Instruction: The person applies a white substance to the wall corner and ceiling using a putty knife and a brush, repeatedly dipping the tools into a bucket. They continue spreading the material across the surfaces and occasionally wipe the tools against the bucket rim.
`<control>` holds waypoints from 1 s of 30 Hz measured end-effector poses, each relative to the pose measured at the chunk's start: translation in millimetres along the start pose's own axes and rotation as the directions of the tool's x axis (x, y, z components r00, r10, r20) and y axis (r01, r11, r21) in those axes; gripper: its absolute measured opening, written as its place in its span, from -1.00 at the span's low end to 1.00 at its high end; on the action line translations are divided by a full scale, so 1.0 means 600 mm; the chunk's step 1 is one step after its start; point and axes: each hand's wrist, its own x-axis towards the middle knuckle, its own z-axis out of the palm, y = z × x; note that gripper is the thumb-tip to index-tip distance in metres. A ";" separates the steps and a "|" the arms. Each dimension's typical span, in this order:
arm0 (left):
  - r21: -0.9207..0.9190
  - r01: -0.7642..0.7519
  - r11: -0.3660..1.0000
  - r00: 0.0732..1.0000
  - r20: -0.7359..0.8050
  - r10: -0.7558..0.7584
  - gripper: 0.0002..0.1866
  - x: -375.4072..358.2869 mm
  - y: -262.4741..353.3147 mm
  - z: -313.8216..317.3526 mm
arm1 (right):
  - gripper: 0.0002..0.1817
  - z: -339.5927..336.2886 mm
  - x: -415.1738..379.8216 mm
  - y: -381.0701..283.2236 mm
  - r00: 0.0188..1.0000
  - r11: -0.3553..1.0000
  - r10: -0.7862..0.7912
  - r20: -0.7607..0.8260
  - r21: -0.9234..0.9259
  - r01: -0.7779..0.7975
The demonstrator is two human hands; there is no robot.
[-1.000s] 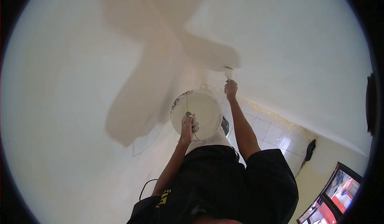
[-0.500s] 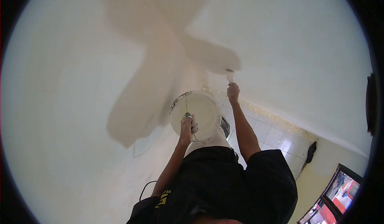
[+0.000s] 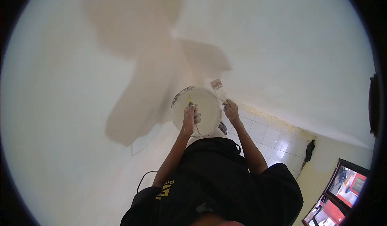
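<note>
My left hand (image 3: 191,116) is closed round the handle of a tool with a thin yellowish upper part, held over a round white bucket (image 3: 209,117). Pale material shows inside the bucket, and its rim has dark smears. My right hand (image 3: 231,111), just right of the rim, grips a putty knife (image 3: 218,88) by its handle. The knife's flat blade points up and left, with a reddish-grey patch on its face. Whether the blade touches the wall I cannot tell.
Pale walls (image 3: 282,56) meet in a corner ahead, with my shadow on them. White floor tiles (image 3: 266,135) lie at the right, edged by crumbly yellowish debris. A black object (image 3: 310,150) rests by the far wall. A dark-framed window (image 3: 338,193) is at lower right.
My right hand has come down and left, nearer the bucket, and the putty knife has turned so that its blade face shows. My left hand has risen slightly.
</note>
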 end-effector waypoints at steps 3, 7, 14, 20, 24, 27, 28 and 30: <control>-0.018 -0.008 1.000 0.999 0.050 0.009 -0.81 -0.003 0.001 -0.008 | -0.70 -0.012 -0.027 -0.003 0.951 0.947 -0.287 0.115 -0.118 0.300; -0.077 -0.002 0.997 0.994 0.110 0.010 -0.71 -0.017 0.006 -0.013 | -0.67 -0.030 -0.063 -0.007 0.859 0.864 -0.430 0.279 -0.147 0.481; -0.087 -0.018 0.996 0.976 0.214 0.037 -0.73 -0.022 -0.006 -0.039 | -0.63 -0.023 -0.117 0.007 0.809 0.805 -0.300 0.505 -0.320 0.499; -0.105 -0.059 0.993 0.981 0.179 0.077 -0.69 -0.037 0.003 -0.026 | -0.59 0.019 -0.135 0.011 0.946 0.905 -0.043 0.321 -0.388 0.172; -0.124 -0.068 0.990 0.982 0.168 0.089 -0.70 -0.029 -0.002 -0.025 | -0.68 0.032 -0.134 -0.041 0.945 0.891 0.209 0.250 -0.447 -0.078; -0.140 -0.076 0.987 0.984 0.150 0.097 -0.70 -0.032 -0.009 -0.031 | -0.71 0.029 -0.125 -0.054 0.931 0.910 0.233 0.282 -0.402 -0.106; -0.145 -0.078 0.986 0.980 0.170 0.102 -0.69 -0.032 -0.009 -0.032 | -0.72 0.026 -0.119 -0.057 0.922 0.918 0.238 0.306 -0.380 -0.111; -0.145 -0.081 0.986 0.980 0.169 0.105 -0.69 -0.030 -0.010 -0.031 | -0.73 0.021 -0.109 -0.064 0.919 0.917 0.214 0.330 -0.391 -0.073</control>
